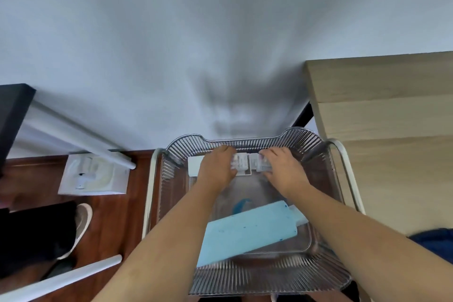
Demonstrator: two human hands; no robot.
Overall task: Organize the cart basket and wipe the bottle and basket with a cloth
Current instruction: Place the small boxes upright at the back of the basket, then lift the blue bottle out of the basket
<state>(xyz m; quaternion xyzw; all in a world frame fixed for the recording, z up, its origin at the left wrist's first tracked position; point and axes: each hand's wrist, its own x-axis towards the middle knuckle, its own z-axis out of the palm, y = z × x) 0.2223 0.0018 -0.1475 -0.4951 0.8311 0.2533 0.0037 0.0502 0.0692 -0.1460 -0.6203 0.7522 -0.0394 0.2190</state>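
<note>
Basket [245, 142] far edge | my left hand [217, 169] grips left box [242, 165], right hand [282, 171] grips right box [260, 165] | likely light, stiff; take by sides

Clear ribbed basket [245, 274] — pale blue speckled pad [247, 233], reddish-brown wooden floor [117, 223], grey wall [171, 44].

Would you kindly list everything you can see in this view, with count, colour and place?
basket: one, clear ribbed, on the cart
cart frame: one, pale metal, around the basket
bottle: one, light blue, lying flat in the basket's near part
small boxes: several, whitish, at the basket's far wall
flat box: one, white, on the floor left of the cart
table: one, light wood, right of the cart
slipper: one, pale, on the floor at left
left hand: grips a small box
right hand: grips a small box
</note>
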